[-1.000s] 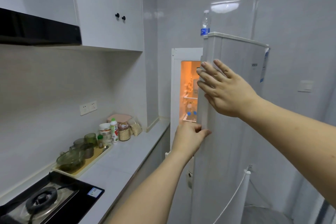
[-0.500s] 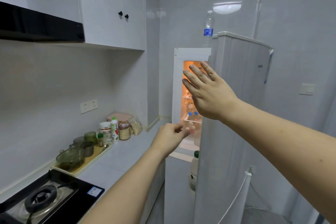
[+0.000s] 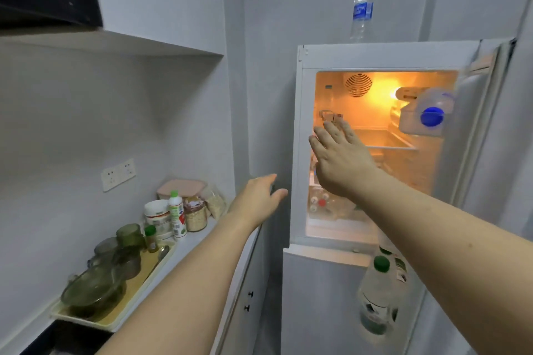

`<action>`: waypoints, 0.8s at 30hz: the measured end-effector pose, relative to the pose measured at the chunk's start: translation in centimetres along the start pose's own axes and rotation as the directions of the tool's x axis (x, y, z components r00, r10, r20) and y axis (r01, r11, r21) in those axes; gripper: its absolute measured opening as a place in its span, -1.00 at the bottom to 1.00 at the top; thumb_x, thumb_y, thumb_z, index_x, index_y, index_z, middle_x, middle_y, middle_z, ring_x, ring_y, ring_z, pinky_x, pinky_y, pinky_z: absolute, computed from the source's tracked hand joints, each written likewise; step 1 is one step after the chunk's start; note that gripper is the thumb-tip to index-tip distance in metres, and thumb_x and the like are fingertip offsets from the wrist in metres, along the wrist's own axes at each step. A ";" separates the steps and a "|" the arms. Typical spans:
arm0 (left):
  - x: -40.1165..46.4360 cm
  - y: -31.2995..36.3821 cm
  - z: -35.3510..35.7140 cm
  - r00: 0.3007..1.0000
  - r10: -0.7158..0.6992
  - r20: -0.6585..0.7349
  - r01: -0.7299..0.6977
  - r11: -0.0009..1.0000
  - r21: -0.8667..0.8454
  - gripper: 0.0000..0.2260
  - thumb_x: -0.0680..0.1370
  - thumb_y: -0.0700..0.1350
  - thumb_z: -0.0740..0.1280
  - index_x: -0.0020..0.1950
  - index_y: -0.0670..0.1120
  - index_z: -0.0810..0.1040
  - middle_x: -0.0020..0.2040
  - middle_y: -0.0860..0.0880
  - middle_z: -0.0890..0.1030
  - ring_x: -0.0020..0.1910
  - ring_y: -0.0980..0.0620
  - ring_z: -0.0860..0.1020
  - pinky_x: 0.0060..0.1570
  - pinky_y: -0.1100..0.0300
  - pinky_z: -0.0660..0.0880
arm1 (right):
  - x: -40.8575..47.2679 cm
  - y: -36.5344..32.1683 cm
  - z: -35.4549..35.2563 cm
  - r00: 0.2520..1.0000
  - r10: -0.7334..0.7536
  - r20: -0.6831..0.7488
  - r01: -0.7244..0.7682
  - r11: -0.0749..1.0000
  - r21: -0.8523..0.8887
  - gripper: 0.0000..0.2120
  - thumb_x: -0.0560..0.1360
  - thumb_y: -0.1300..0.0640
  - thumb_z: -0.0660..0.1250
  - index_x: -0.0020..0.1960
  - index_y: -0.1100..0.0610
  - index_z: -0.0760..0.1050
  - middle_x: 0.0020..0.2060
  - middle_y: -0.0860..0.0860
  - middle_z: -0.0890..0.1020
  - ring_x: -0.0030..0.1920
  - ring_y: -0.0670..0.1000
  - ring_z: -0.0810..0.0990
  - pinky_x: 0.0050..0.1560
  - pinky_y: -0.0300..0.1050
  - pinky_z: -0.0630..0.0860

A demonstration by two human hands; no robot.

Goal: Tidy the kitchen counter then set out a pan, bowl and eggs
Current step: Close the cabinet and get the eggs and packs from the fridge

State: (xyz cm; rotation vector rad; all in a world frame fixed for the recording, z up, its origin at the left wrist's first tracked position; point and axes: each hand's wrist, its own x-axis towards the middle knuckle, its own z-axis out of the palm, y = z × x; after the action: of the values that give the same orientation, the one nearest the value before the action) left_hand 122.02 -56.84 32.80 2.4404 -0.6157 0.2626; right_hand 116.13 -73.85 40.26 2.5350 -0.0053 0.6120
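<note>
Eggs I cannot make out anywhere, though the fridge (image 3: 375, 57) at centre right stands open and lit, its door (image 3: 484, 124) swung to the right edge of the frame. My right hand (image 3: 340, 158) reaches into the upper compartment with fingers spread wide and holding nothing, while my left hand (image 3: 259, 196) hovers loose and empty just left of the fridge. At lower left, the table (image 3: 199, 242) carries a tray (image 3: 115, 323) of green glass bowls (image 3: 92, 288) and several jars (image 3: 196, 213).

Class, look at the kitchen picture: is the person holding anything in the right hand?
No. The right hand reaches toward the open fridge with straight, spread fingers and nothing between them.
</note>
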 end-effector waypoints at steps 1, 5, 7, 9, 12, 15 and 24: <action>1.4 -0.9 0.2 1.000 0.004 0.007 -0.004 1.000 -0.005 -0.51 0.62 0.07 0.22 0.51 -0.07 0.28 0.47 -0.04 0.36 0.44 -0.03 0.32 0.38 0.11 0.25 | 1.0 -0.3 0.9 0.999 0.018 0.038 -0.019 1.000 0.017 -0.45 0.60 0.06 -0.09 0.56 0.17 -0.08 0.55 0.10 -0.07 0.54 0.13 -0.19 0.47 0.13 -0.29; 6.5 -2.6 2.2 0.998 0.035 0.044 -0.034 0.999 -0.028 -0.52 0.62 0.06 0.21 0.51 -0.07 0.29 0.47 -0.03 0.36 0.45 -0.01 0.32 0.38 0.15 0.24 | 3.7 -0.7 4.6 0.985 0.112 0.135 -0.123 0.989 0.077 -0.45 0.60 0.05 -0.05 0.55 0.18 -0.04 0.55 0.10 -0.04 0.54 0.12 -0.16 0.48 0.12 -0.27; 8.1 -2.9 3.5 0.995 0.067 0.070 -0.063 0.997 -0.050 -0.54 0.63 0.03 0.21 0.51 -0.08 0.29 0.47 -0.04 0.36 0.45 0.00 0.31 0.36 0.18 0.23 | 4.2 -0.6 6.5 0.971 0.153 0.182 -0.175 0.978 0.115 -0.44 0.60 0.04 -0.04 0.55 0.18 -0.05 0.55 0.10 -0.05 0.54 0.12 -0.16 0.49 0.12 -0.25; 9.6 -3.2 4.7 0.990 0.089 0.105 -0.083 0.995 -0.061 -0.56 0.63 0.01 0.21 0.49 -0.08 0.32 0.45 -0.03 0.39 0.43 0.00 0.33 0.33 0.18 0.26 | 4.5 -0.3 8.3 0.942 0.196 0.271 -0.241 0.960 0.142 -0.44 0.61 0.03 -0.04 0.55 0.17 -0.07 0.55 0.10 -0.06 0.54 0.13 -0.16 0.51 0.13 -0.23; 12.9 -3.4 7.1 0.982 0.118 0.151 -0.114 0.993 -0.034 -0.56 0.62 0.04 0.22 0.46 -0.09 0.37 0.41 -0.04 0.44 0.39 -0.01 0.38 0.32 0.14 0.30 | 5.3 1.0 10.9 0.894 0.305 0.329 -0.367 0.919 0.144 -0.44 0.59 0.04 -0.03 0.55 0.18 -0.03 0.55 0.11 -0.02 0.54 0.14 -0.13 0.51 0.14 -0.20; 15.9 -2.7 9.0 0.965 0.164 0.203 -0.154 0.986 -0.069 -0.56 0.60 0.07 0.23 0.46 -0.04 0.37 0.39 -0.07 0.47 0.35 -0.06 0.43 0.31 0.07 0.37 | 6.4 1.6 12.3 0.845 0.371 0.385 -0.456 0.876 0.158 -0.43 0.56 0.07 0.00 0.53 0.20 0.02 0.53 0.11 0.03 0.53 0.15 -0.09 0.50 0.17 -0.17; 27.2 4.0 16.3 0.809 0.471 0.351 -0.441 0.882 -0.167 -0.63 0.60 0.03 0.23 0.40 0.01 0.44 0.38 -0.06 0.46 0.34 -0.10 0.40 0.20 0.14 0.35 | 8.8 7.4 15.3 0.622 0.690 0.371 -0.753 0.657 0.041 -0.55 0.51 0.07 0.15 0.38 0.18 0.29 0.31 0.14 0.35 0.30 0.19 0.32 0.30 0.04 0.26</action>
State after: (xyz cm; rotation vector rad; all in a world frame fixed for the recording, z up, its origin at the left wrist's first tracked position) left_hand 144.54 -79.44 30.57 2.2455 -1.3692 -0.0591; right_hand 129.60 -86.74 36.02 2.7378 -1.2178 0.4725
